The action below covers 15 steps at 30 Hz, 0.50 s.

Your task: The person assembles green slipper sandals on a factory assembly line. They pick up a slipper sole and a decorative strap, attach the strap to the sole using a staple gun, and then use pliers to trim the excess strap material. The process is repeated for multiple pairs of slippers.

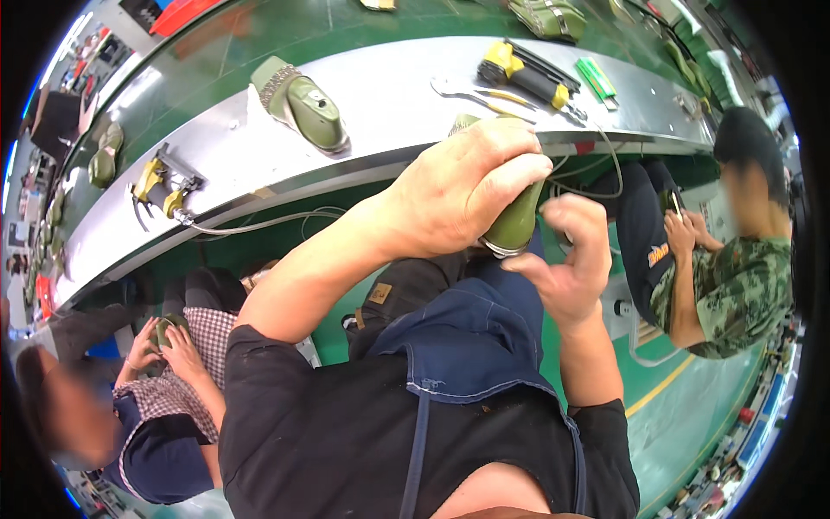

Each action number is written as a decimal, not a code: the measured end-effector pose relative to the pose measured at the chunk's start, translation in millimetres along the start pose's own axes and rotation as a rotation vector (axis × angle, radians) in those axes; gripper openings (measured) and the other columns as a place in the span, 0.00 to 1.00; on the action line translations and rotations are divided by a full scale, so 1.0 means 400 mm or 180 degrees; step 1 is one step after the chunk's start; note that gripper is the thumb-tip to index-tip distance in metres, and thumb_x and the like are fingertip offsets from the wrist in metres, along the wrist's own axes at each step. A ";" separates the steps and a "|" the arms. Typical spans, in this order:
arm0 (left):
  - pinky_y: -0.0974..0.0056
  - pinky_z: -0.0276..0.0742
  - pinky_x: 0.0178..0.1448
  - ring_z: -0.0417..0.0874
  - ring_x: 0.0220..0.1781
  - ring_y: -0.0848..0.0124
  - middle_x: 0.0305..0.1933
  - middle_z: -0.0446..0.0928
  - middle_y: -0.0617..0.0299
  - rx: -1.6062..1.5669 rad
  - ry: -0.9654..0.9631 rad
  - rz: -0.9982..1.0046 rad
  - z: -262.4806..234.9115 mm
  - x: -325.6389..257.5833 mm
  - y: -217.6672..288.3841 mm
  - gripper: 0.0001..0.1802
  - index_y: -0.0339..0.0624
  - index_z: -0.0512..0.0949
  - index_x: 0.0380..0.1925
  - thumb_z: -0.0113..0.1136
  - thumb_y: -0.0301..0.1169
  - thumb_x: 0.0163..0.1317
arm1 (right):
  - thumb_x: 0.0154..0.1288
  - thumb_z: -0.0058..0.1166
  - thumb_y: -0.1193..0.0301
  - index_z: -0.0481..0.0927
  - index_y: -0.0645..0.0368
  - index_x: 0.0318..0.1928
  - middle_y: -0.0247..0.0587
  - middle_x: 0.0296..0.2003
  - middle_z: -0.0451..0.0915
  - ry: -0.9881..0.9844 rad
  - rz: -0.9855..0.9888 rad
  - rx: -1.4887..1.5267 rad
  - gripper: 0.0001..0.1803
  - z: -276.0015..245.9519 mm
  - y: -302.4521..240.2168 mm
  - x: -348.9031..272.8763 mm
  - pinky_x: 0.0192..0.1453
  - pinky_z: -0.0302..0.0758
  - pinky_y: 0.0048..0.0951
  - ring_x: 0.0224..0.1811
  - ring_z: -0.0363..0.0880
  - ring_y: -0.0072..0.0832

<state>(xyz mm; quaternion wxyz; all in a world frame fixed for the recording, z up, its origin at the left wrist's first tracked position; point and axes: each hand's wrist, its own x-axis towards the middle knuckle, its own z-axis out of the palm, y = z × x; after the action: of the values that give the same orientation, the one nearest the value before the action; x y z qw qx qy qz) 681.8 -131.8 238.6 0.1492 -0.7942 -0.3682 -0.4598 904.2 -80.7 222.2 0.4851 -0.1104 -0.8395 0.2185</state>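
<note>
My left hand (471, 177) is wrapped over a glossy green shoe last (517, 218), held tilted in front of the bench edge. A silvery rim shows at its lower end. Its upper end pokes out beyond my knuckles, and the middle is hidden by my fingers. Close by on the right, my right hand (575, 259) has its fingers curled and its thumb apart, the thumb tip by the last's lower end. Whether that thumb touches it I cannot tell. Another green shoe last (313, 112), with a woven upper at one end, lies on the metal bench (389, 86).
A yellow-black air stapler (527, 73), pliers (484, 95) and a green box (596, 82) lie on the bench. Another air stapler (169, 189) trails a hose (251, 227) at the left. Co-workers sit left (164, 415) and right (726, 285). Beyond runs a green belt (380, 35).
</note>
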 end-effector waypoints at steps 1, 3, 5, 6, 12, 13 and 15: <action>0.48 0.84 0.63 0.82 0.61 0.48 0.61 0.75 0.44 0.0203 0.0084 0.0071 -0.013 0.004 -0.013 0.39 0.37 0.72 0.61 0.79 0.27 0.47 | 0.56 0.78 0.52 0.78 0.61 0.58 0.48 0.52 0.81 0.0028 0.0362 0.0388 0.37 0.009 0.006 0.016 0.47 0.83 0.35 0.47 0.83 0.38; 0.46 0.83 0.66 0.80 0.64 0.47 0.61 0.73 0.48 0.0546 0.0176 0.0099 -0.036 -0.001 -0.053 0.36 0.45 0.76 0.61 0.75 0.23 0.49 | 0.63 0.75 0.56 0.75 0.61 0.65 0.50 0.60 0.78 -0.0290 0.0881 0.0848 0.37 0.040 0.019 0.032 0.51 0.83 0.36 0.55 0.83 0.38; 0.45 0.81 0.68 0.79 0.66 0.46 0.62 0.70 0.49 0.1067 0.0026 0.0099 -0.077 -0.019 -0.097 0.36 0.52 0.78 0.63 0.72 0.22 0.50 | 0.65 0.73 0.61 0.74 0.61 0.67 0.49 0.61 0.78 -0.0703 0.0965 0.0500 0.35 0.082 0.027 0.062 0.53 0.83 0.36 0.55 0.84 0.38; 0.43 0.76 0.73 0.74 0.70 0.46 0.64 0.68 0.50 0.1248 -0.0116 -0.0092 -0.080 -0.040 -0.123 0.36 0.57 0.79 0.63 0.71 0.24 0.51 | 0.65 0.73 0.62 0.72 0.61 0.68 0.49 0.61 0.78 -0.0800 0.1070 0.0610 0.36 0.112 0.039 0.071 0.53 0.83 0.37 0.55 0.84 0.39; 0.31 0.55 0.80 0.62 0.78 0.47 0.67 0.67 0.50 0.2036 -0.1576 -0.1532 -0.108 -0.140 -0.156 0.40 0.46 0.75 0.65 0.78 0.41 0.51 | 0.72 0.66 0.59 0.65 0.70 0.73 0.69 0.66 0.72 -0.1375 0.1306 0.0415 0.40 0.308 0.139 0.110 0.72 0.73 0.47 0.68 0.74 0.61; 0.28 0.53 0.79 0.61 0.78 0.47 0.68 0.68 0.48 0.1977 -0.1529 -0.1670 -0.108 -0.165 -0.155 0.40 0.44 0.75 0.64 0.79 0.45 0.52 | 0.72 0.66 0.58 0.64 0.71 0.73 0.70 0.67 0.72 -0.1442 0.1263 0.0428 0.41 0.334 0.140 0.119 0.74 0.70 0.48 0.70 0.72 0.62; 0.28 0.52 0.79 0.59 0.79 0.43 0.72 0.64 0.45 0.2085 -0.0926 -0.1828 -0.110 -0.214 -0.149 0.42 0.42 0.72 0.66 0.79 0.39 0.51 | 0.71 0.66 0.58 0.61 0.69 0.76 0.70 0.71 0.67 -0.1488 0.0997 0.0246 0.43 0.389 0.155 0.121 0.75 0.70 0.49 0.74 0.68 0.61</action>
<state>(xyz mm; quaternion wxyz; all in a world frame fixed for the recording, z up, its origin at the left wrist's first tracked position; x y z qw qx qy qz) 585.3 -154.7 184.2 0.2056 -0.6273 -0.7164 -0.2256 743.8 -47.4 162.4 0.2426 -0.1668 -0.8923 0.3422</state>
